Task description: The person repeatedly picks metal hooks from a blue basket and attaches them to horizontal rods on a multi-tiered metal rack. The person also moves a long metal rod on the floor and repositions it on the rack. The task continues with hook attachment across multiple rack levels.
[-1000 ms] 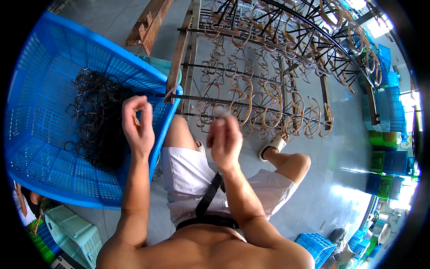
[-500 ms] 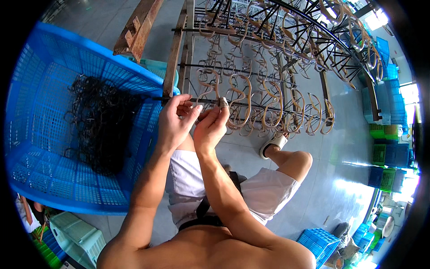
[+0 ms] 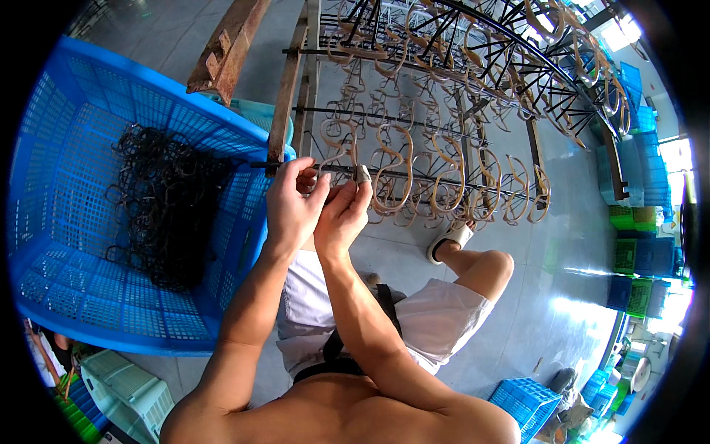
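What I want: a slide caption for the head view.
Left hand and right hand at a bar bearing tan frames, beside a blue basket of dark pieces.

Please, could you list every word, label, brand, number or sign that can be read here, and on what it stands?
There is no readable text.
The large blue basket, the curved brown frames, the left hand and the right hand show no legible marking.
Any labels on the stacked crates at the right are too small and blurred to read.
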### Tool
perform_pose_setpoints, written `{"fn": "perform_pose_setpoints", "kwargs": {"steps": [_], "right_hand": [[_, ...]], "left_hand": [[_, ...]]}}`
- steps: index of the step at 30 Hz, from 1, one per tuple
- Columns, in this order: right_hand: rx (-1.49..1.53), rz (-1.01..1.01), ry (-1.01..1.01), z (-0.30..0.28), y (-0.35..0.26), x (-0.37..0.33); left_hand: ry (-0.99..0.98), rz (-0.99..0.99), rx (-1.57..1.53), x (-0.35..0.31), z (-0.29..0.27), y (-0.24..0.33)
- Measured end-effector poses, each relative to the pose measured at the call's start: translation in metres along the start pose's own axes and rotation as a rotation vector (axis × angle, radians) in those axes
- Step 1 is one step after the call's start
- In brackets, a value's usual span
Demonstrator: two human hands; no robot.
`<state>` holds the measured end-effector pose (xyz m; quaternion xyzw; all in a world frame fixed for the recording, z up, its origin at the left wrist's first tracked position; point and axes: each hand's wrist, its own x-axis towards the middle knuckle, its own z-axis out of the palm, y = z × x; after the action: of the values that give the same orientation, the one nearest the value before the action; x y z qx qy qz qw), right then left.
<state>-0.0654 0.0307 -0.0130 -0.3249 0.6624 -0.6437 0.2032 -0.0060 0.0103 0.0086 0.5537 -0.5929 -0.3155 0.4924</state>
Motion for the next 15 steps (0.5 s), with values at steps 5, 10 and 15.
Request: {"fn": "perform_pose_setpoints", "kwargs": {"steps": [5,10,15], "right_hand": [[0.035,0.03,0.035,0.002,-0.002,0.0],[0.064,0.048,0.029,0.003,0.007,-0.002],[0.128,0.002,-0.016,0.003,0.008,-0.001]], "left_hand": [[0.014,0.035,0.021,0.0,0.0,0.002],[0.011,0.028,0.049,0.001,0.001,0.003],[0.026,0.033,0.025,0.001,0.001,0.003]]}}
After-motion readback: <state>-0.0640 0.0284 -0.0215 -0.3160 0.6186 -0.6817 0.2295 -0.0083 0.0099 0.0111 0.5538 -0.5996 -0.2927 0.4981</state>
